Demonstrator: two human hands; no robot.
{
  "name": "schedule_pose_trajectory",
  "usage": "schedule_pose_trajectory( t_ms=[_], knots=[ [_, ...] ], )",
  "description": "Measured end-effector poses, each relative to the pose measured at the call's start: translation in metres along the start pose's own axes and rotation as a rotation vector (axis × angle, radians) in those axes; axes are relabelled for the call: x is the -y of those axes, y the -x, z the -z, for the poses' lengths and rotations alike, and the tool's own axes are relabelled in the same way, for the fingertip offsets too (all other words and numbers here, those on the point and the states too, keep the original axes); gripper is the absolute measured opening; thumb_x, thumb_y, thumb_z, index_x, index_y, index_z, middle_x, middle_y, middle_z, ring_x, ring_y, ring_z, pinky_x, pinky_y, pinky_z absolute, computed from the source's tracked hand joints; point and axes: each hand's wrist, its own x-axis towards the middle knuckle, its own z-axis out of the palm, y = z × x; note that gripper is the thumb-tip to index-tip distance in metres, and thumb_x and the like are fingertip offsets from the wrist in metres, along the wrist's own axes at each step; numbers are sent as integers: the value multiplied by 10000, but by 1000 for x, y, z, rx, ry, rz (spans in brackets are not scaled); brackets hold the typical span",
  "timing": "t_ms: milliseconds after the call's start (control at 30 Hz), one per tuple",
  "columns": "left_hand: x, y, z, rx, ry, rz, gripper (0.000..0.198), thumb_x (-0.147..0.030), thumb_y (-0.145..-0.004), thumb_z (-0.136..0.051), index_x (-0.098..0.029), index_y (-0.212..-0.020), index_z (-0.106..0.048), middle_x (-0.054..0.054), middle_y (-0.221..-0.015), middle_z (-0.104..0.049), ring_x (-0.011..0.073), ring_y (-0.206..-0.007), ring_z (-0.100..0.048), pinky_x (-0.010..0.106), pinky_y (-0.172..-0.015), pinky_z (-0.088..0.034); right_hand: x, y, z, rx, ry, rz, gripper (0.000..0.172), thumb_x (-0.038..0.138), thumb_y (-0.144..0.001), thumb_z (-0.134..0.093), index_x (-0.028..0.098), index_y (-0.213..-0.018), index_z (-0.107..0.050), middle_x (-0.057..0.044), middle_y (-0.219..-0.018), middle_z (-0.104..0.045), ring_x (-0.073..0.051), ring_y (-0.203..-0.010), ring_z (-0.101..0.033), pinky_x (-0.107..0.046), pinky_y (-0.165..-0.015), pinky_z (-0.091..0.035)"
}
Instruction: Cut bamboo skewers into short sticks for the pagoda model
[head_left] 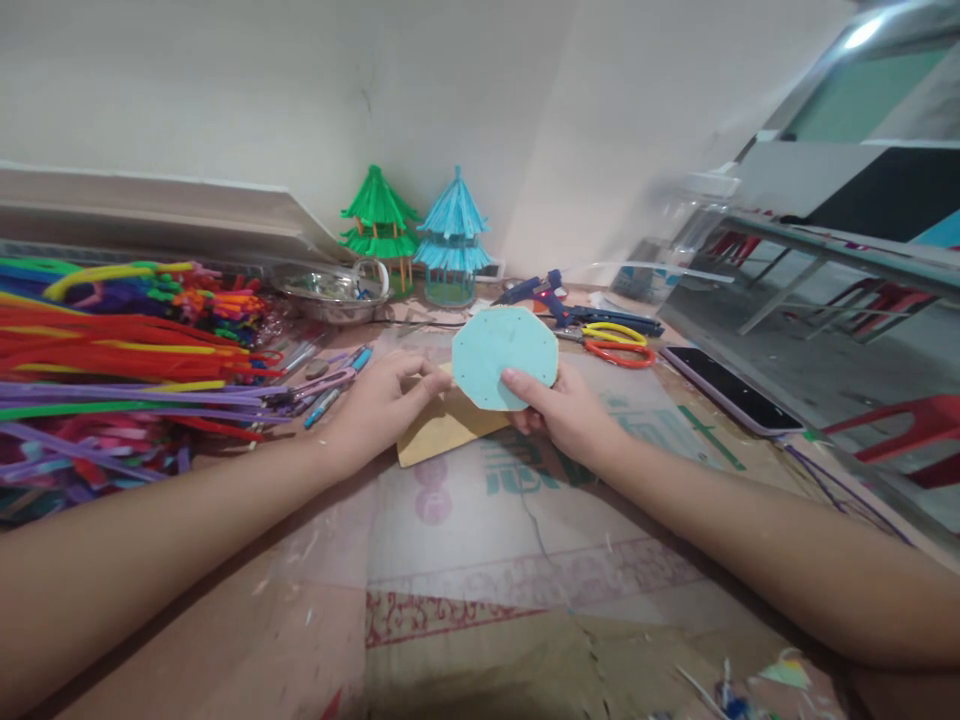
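A light blue octagonal card (491, 350) with small dots near its corners is tilted up to face me. My right hand (566, 410) grips its lower right edge, thumb on the front and fingers behind. Below and behind it, a yellow card (450, 432) lies slanted just above the table covering. My left hand (390, 400) is closed at the yellow card's upper left edge, with its thumb pointing towards the octagon; its fingertips are partly hidden.
Bundles of coloured pipe cleaners (127, 345) fill the left side. Behind are a metal bowl (330, 290), a green pavilion model (379, 230) and a blue one (454, 240). A glue gun (536, 290), scissors (619, 345) and a phone (727, 388) lie to the right.
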Motion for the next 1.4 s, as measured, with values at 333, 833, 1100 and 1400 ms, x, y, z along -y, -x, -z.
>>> schedule_pose_trajectory(
  t_ms=[333,833,1100,1400],
  knots=[
    [-1,0,-2,5,-32,-80,321,-494,-881,-496,-205,-819,-619,57,-980,-672,237,-993,-586,388,-931,-428,-1,0,-1,113,-34,1,500,661,-712,-677,189,-683,-515,53,-442,-498,-71,-377,-407,-210,-377,-358],
    [3,2,-5,-2,-81,-82,329,-345,-865,-528,-176,-1147,-548,102,-1179,-620,244,-1093,-568,414,-966,-446,1,-4,2,-138,115,19,395,342,-765,-642,218,-1090,-454,43,-611,-565,-125,-420,-487,-268,-418,-418],
    [-1,3,-9,270,-294,-214,236,-312,-859,-512,-179,-1008,-637,96,-1089,-650,266,-1079,-571,448,-960,-440,-15,-16,13,-175,685,321,496,280,-788,-528,171,-1267,-459,-137,-1120,-642,-295,-1009,-611,-452,-871,-491],
    [-1,3,-10,288,-359,-246,224,-322,-872,-505,-191,-963,-661,89,-1096,-642,267,-1087,-570,434,-960,-429,-5,-9,3,7,1052,196,617,301,-839,-440,146,-1432,-369,-81,-715,-678,-269,-639,-628,-356,-628,-464]
  ],
)
